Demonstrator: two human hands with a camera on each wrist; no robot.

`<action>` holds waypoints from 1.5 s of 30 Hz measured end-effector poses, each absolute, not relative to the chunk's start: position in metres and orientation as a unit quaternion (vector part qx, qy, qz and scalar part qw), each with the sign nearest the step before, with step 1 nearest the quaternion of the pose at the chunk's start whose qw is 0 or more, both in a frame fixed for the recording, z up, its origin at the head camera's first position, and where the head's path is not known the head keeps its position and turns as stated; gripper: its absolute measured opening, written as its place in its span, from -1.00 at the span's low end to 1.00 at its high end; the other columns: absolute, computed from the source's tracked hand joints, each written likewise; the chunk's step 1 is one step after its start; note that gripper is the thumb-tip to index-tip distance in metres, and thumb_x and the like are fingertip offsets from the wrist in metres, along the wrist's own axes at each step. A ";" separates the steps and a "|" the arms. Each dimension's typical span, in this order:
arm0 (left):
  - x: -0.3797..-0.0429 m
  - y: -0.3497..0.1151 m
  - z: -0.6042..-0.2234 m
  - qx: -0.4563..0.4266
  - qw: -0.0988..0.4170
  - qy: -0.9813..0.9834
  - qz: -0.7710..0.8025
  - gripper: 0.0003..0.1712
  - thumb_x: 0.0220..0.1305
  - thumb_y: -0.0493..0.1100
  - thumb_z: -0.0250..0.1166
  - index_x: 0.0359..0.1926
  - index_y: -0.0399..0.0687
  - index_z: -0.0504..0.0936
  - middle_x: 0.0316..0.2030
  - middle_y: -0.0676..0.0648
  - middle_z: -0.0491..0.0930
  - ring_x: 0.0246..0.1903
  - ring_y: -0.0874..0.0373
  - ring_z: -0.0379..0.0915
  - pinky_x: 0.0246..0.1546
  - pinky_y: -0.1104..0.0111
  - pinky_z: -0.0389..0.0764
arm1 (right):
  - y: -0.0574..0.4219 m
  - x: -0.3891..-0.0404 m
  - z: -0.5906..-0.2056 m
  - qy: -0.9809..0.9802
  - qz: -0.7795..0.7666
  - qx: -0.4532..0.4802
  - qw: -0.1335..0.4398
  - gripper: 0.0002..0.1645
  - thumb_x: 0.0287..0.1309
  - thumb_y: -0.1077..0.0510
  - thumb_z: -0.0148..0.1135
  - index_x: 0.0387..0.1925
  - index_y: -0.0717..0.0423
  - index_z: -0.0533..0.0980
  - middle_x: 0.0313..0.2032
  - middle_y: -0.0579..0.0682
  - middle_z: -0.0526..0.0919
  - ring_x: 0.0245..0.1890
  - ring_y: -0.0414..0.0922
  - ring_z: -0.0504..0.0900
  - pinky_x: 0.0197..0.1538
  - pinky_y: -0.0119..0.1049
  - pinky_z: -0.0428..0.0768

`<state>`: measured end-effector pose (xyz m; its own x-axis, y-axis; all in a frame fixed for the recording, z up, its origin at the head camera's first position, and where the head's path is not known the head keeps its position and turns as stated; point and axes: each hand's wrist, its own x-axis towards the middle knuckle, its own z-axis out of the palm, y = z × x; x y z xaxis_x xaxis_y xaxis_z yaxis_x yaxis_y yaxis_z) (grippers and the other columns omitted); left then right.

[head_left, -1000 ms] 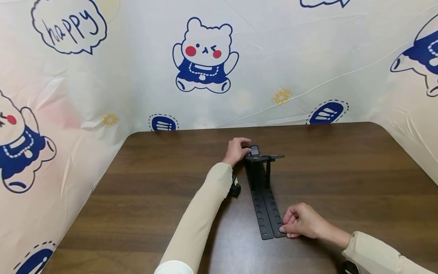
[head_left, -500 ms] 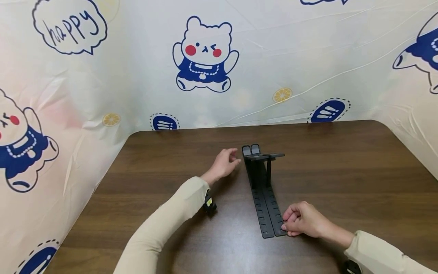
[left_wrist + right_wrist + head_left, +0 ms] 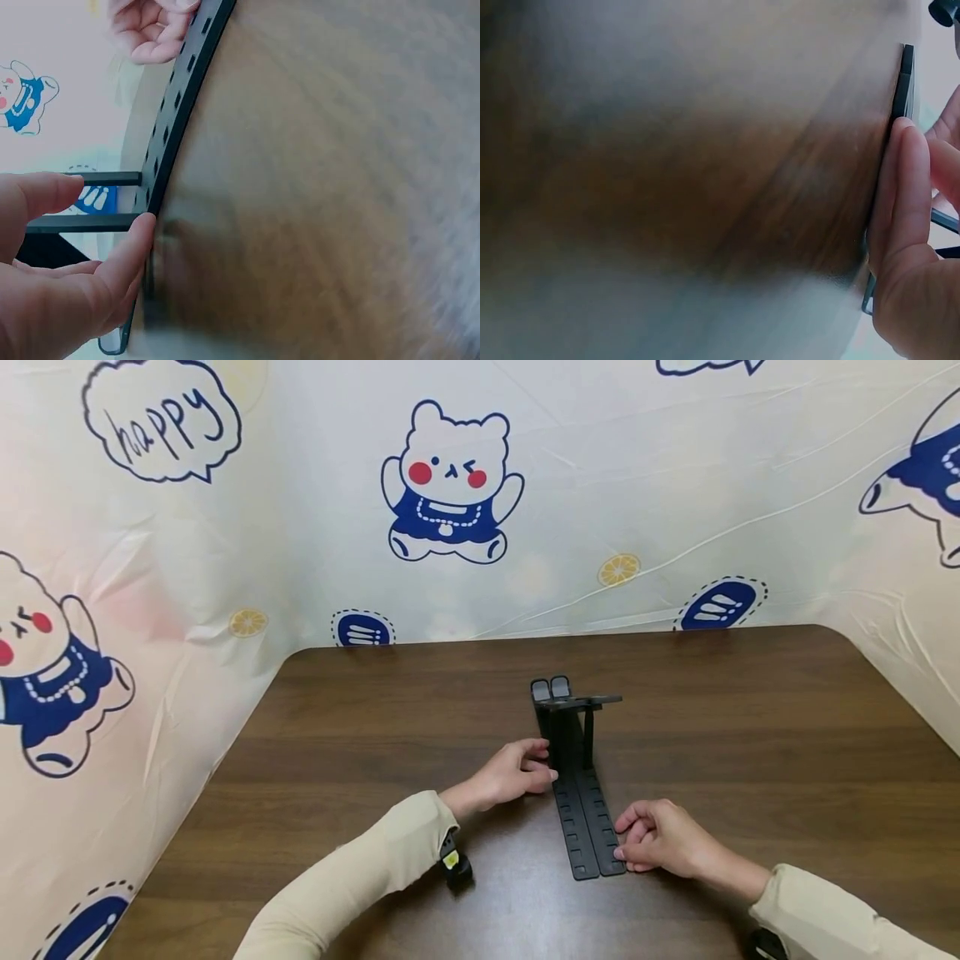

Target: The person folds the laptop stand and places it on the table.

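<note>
1) We are reading the word "happy" in dark blue handwriting-style letters inside a speech bubble (image 3: 162,422) on the pale backdrop (image 3: 300,527)
2) We are seeing white strokes resembling exclamation marks on a blue oval (image 3: 364,629) and a second blue oval (image 3: 720,603), both printed low on that backdrop

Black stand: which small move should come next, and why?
Perhaps grip the black stand with the left hand beside its uprights, to steady it: a fingertip touches its edge there, while the right hand holds only the near end.
</note>
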<state>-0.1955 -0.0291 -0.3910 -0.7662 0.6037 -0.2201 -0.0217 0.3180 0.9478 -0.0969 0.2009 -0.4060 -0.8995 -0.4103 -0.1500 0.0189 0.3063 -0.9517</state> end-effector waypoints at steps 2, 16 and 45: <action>-0.194 -0.028 -0.394 0.193 0.276 0.760 0.555 -0.39 0.17 -0.32 0.14 0.21 -0.41 0.15 0.11 -0.31 0.27 -0.04 -0.04 0.40 -0.22 0.31 0.53 | 0.201 -0.097 -0.406 0.784 -0.578 -0.127 0.189 -0.67 -0.16 0.38 0.28 -0.34 0.50 0.38 -0.59 0.09 0.55 -0.65 -0.21 0.55 -0.54 -0.33 0.57; -0.193 -0.020 -0.400 0.179 0.236 0.757 0.582 -0.44 0.17 -0.29 0.16 0.19 -0.30 0.23 0.06 -0.28 0.32 -0.07 -0.05 0.40 -0.25 0.29 0.54 | 0.202 -0.117 -0.405 0.775 -0.599 -0.072 0.187 -0.66 0.01 0.36 0.18 -0.22 0.54 0.35 -0.51 0.11 0.56 -0.56 -0.11 0.57 -0.46 -0.29 0.58; -0.200 -0.015 -0.403 0.181 0.114 0.799 0.561 -0.80 0.11 -0.28 0.24 -0.25 -0.34 0.51 -0.33 -0.14 0.53 -0.38 0.07 0.48 -0.41 0.34 0.54 | 0.185 -0.168 -0.394 0.861 -0.500 -0.089 0.013 -0.83 0.03 0.31 0.20 -0.28 0.29 0.50 -0.32 0.12 0.58 -0.42 -0.09 0.53 -0.32 -0.33 0.55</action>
